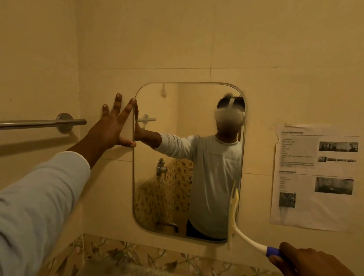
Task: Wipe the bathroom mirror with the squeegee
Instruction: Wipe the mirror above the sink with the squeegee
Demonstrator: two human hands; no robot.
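Two bare hands are up by the bathroom mirror (174, 118). The left hand (113, 126) lies flat on the tiled wall (235, 40), right at the left side of the mirror. Its fingers are straight and spread wide apart, and it holds nothing. Its thumb touches the edge of the glass. A pale sleeve (29, 199) covers that arm up to the wrist.

The right hand (316, 273) is low on the right. Its fingers are curled round the blue handle of the squeegee (246, 240) and hold it tight. The white neck of the squeegee bends up and left from the hand to the blade. The yellowish blade stands almost straight up and lies on the glass along the mirror's right edge, in the lower part.

A shiny metal towel bar (28, 123) is fixed to the wall on the left, near the left hand but not touching it. A printed paper sheet (314, 178) with small pictures is stuck to the wall just right of the mirror. A band of tiles with leaves (160, 260) runs under the mirror.
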